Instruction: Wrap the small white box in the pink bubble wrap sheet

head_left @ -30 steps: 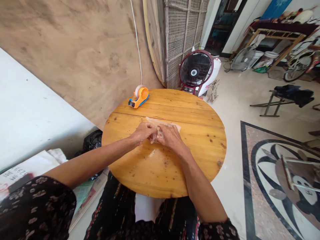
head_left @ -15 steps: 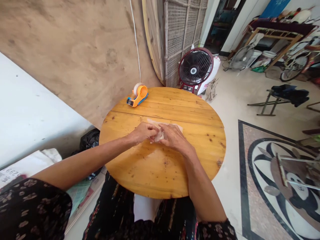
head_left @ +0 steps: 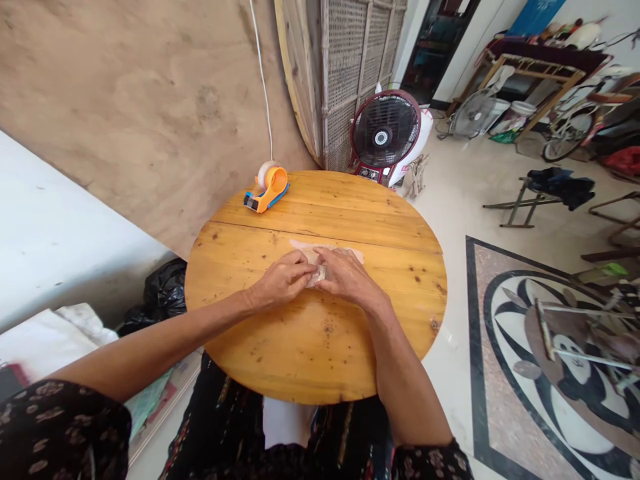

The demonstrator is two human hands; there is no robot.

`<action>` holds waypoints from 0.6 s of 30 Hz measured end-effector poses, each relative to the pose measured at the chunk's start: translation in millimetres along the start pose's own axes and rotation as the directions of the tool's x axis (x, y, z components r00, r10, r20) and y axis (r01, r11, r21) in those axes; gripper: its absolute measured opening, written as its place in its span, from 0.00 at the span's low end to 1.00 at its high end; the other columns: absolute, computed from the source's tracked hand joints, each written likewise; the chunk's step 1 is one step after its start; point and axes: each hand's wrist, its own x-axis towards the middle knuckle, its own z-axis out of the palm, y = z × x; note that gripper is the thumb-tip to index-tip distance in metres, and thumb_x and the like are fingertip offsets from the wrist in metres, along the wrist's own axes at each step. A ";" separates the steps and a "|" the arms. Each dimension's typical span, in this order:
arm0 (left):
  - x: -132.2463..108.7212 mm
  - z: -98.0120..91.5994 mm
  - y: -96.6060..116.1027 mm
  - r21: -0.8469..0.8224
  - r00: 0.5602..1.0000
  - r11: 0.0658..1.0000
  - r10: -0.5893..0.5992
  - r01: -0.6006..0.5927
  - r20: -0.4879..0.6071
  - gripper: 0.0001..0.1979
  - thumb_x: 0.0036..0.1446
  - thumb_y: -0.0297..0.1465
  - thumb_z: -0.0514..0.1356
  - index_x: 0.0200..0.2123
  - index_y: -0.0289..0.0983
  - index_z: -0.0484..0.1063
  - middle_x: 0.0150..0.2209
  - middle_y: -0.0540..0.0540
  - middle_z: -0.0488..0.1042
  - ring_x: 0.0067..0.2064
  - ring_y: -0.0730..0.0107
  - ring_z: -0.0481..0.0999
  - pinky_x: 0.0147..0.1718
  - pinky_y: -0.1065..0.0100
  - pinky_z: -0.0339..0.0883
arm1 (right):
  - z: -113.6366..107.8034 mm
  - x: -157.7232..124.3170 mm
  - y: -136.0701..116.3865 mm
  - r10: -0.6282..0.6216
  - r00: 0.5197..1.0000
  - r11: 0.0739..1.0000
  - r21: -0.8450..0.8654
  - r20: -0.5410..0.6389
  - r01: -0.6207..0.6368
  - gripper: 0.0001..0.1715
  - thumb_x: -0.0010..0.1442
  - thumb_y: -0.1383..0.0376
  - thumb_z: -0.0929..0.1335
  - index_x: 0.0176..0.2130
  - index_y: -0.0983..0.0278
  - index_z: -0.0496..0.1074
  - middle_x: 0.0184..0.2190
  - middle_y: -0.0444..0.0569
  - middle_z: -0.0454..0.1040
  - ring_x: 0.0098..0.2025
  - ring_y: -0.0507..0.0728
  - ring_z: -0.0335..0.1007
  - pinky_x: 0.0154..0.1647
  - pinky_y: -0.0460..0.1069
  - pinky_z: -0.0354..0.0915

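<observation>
My left hand (head_left: 287,277) and my right hand (head_left: 343,272) meet over the middle of the round wooden table (head_left: 320,360). Between their fingertips is a small whitish, see-through plastic-wrapped bundle (head_left: 317,276); what lies inside it cannot be made out. My left thumb and forefinger pinch its left side. The fingers of my right hand curl over its right side. A clear plastic sheet (head_left: 300,245) lies flat on the wood, partly hidden under my hands. Farther back on the left stands an orange and blue tape dispenser (head_left: 270,187) with a roll of clear tape.
A dark red electric fan (head_left: 385,130) stands behind the table's far edge. A wooden board (head_left: 150,100) leans along the left, with a white cord hanging before it. Black plastic bags (head_left: 167,290) lie at the table's left. On the right are a folding stool (head_left: 530,200) and patterned floor tiles.
The view has shifted slightly, so the table sits a little farther left. My left fingers have shifted a little on the bundle; my right hand stays nearly where it was.
</observation>
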 end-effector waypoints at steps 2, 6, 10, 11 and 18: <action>-4.8 6.6 -3.6 0.058 0.996 0.997 0.055 -0.051 -0.070 0.13 0.59 0.27 0.54 0.43 0.36 0.76 0.35 0.43 0.69 0.38 0.68 0.69 0.37 0.67 0.67 | 0.3 0.0 1.6 0.003 1.000 1.000 -0.001 0.012 -0.003 0.37 0.54 0.65 0.70 0.61 0.65 0.59 0.51 0.55 0.71 0.55 0.62 0.63 0.56 0.57 0.54; -7.1 13.8 -4.0 0.125 0.985 0.987 0.116 -0.100 -0.125 0.11 0.59 0.27 0.55 0.42 0.37 0.75 0.40 0.41 0.71 0.42 0.65 0.69 0.42 0.62 0.67 | -2.6 -0.4 5.1 -0.013 1.000 1.000 0.028 0.025 0.012 0.39 0.53 0.65 0.70 0.62 0.63 0.58 0.52 0.53 0.72 0.56 0.62 0.63 0.58 0.58 0.53; -7.2 18.0 -0.9 0.117 0.979 0.985 0.145 -0.128 -0.142 0.10 0.58 0.24 0.55 0.41 0.37 0.74 0.42 0.40 0.73 0.46 0.63 0.70 0.46 0.59 0.67 | -8.3 0.4 5.4 -0.010 0.999 0.998 0.057 0.047 0.007 0.39 0.52 0.65 0.71 0.61 0.63 0.59 0.52 0.53 0.72 0.56 0.62 0.63 0.58 0.58 0.54; -7.5 19.6 -0.9 0.108 0.978 0.986 0.144 -0.129 -0.154 0.10 0.57 0.23 0.55 0.41 0.37 0.74 0.43 0.40 0.73 0.47 0.63 0.70 0.47 0.59 0.67 | -9.1 0.9 4.9 0.001 0.999 0.998 0.061 0.052 -0.004 0.39 0.52 0.65 0.71 0.61 0.63 0.60 0.52 0.53 0.73 0.56 0.62 0.63 0.58 0.58 0.54; -7.3 26.7 -9.6 0.093 0.969 0.982 0.179 -0.165 -0.173 0.08 0.56 0.23 0.55 0.38 0.35 0.71 0.42 0.39 0.73 0.47 0.62 0.70 0.48 0.58 0.67 | -7.4 3.1 2.6 -0.018 0.997 0.995 0.096 0.072 0.011 0.31 0.55 0.63 0.69 0.58 0.61 0.64 0.57 0.53 0.68 0.57 0.61 0.63 0.59 0.58 0.56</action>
